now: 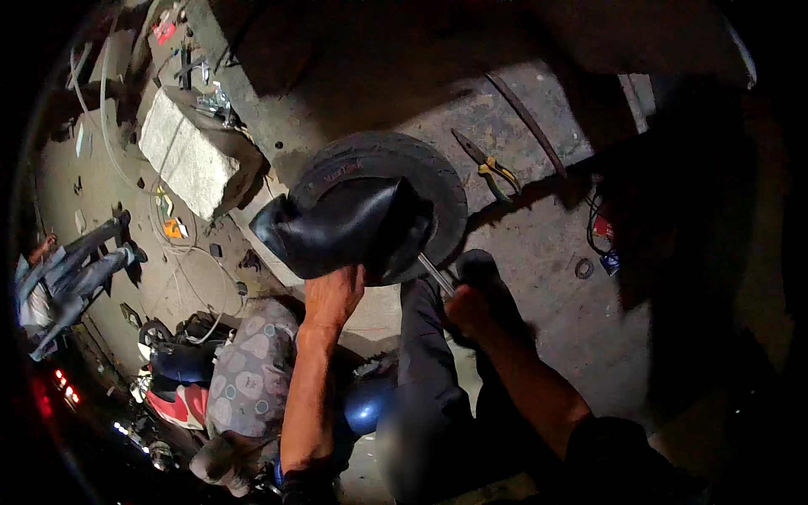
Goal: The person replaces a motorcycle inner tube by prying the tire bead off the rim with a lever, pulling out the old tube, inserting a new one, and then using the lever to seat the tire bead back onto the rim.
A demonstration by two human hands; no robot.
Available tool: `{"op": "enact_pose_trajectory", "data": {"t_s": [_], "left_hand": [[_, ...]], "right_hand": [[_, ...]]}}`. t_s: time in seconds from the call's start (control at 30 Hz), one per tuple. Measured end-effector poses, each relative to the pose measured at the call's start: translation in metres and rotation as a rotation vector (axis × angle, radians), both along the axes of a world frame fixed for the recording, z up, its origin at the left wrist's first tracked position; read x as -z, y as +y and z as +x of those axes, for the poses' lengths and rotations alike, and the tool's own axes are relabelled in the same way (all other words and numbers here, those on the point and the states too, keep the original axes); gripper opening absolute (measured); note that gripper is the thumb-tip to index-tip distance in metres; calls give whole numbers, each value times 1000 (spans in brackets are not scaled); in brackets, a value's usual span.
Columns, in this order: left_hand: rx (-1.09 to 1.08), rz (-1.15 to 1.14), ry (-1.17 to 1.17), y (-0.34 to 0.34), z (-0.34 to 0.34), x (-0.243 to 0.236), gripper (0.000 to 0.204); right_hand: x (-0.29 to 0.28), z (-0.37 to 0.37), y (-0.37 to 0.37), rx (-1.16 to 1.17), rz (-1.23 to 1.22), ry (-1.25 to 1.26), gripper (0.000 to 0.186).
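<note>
A black tyre (pixel 446 181) lies flat on the concrete in front of me. Across its middle stretches a glossy black piece (pixel 337 236), rubber-like and bulging; I cannot tell its exact kind. My left hand (pixel 333 296) grips the near edge of this piece, with its fingers mostly hidden underneath. Closed round a thin metal rod (pixel 435 273), my right hand (pixel 469 311) is just near and right of the tyre. The rod's far end meets the black piece by the tyre's near right side. Pliers with yellow and black handles (pixel 488 166) rest right of the tyre.
A pale stone block (pixel 187 156) stands at the left, with thin hoses (pixel 181 244) and scattered scraps around it. A long flat bar (pixel 528 126) lies beyond the pliers. Near a small ring (pixel 584 268) are cables. A person in a patterned shirt (pixel 252 362) is close at lower left.
</note>
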State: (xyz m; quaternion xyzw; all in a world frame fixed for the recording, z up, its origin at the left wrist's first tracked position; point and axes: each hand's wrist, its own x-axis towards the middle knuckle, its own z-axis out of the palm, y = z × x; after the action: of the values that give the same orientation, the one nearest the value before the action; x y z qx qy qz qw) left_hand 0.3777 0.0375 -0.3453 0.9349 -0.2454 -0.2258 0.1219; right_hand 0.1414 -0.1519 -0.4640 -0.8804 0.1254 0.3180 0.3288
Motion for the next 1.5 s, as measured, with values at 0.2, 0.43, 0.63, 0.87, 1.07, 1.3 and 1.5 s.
{"op": "enact_pose_trajectory", "data": {"t_s": [0.2, 0.43, 0.63, 0.87, 1.07, 1.3, 1.5], "left_hand": [[-321, -162, 70, -30, -2, 8, 26], [-495, -315, -43, -46, -10, 11, 37], [-1087, -845, 77, -30, 53, -3, 48], [-723, -609, -288, -12, 99, -35, 29], [-205, -95, -101, -97, 12, -100, 38], [-72, -64, 203, -119, -32, 0, 46], [-203, -261, 368, -74, -22, -15, 49]], "right_hand": [[4, -4, -10, 243, -9, 34, 43], [11, -3, -15, 99, -51, 198, 28], [15, -25, -20, -43, -163, -53, 25], [41, -27, -17, -24, -137, 4, 27], [62, -45, -3, 85, -72, -247, 16], [79, -63, -15, -31, -152, -358, 19], [36, -24, -6, -71, -55, -317, 26]]}}
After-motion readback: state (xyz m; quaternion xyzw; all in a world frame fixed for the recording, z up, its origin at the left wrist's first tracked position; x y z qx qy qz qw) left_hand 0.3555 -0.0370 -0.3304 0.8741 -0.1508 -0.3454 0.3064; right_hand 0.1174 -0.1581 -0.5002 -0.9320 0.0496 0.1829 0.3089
